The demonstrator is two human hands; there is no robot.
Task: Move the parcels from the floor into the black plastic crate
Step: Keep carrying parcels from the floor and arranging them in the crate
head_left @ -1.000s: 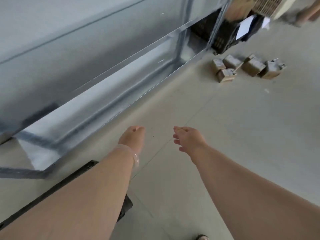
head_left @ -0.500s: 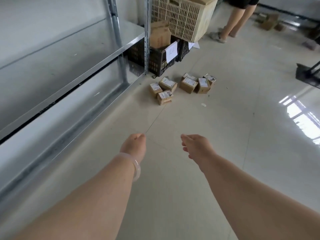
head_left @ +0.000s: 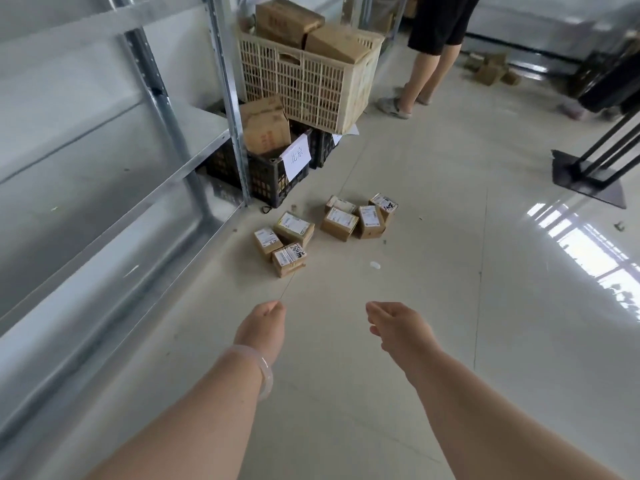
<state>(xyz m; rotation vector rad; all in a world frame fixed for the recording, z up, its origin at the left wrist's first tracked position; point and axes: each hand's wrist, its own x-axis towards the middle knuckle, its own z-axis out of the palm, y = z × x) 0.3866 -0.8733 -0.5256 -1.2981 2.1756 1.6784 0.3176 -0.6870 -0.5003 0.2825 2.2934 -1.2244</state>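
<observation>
Several small brown parcels with white labels lie on the pale floor in two clusters, one around and one around. Behind them stands the black plastic crate with a white paper label, holding a larger cardboard box. My left hand, with a clear bangle on the wrist, and my right hand reach forward above the floor, short of the parcels. Both hold nothing, fingers loosely curled.
A metal shelf rack runs along the left. A cream crate full of boxes sits on top of black crates. A person stands behind it. A black stand base is at the right.
The view has lifted and moved closer to the parcels and crates. Both arms stay stretched forward with empty hands.
</observation>
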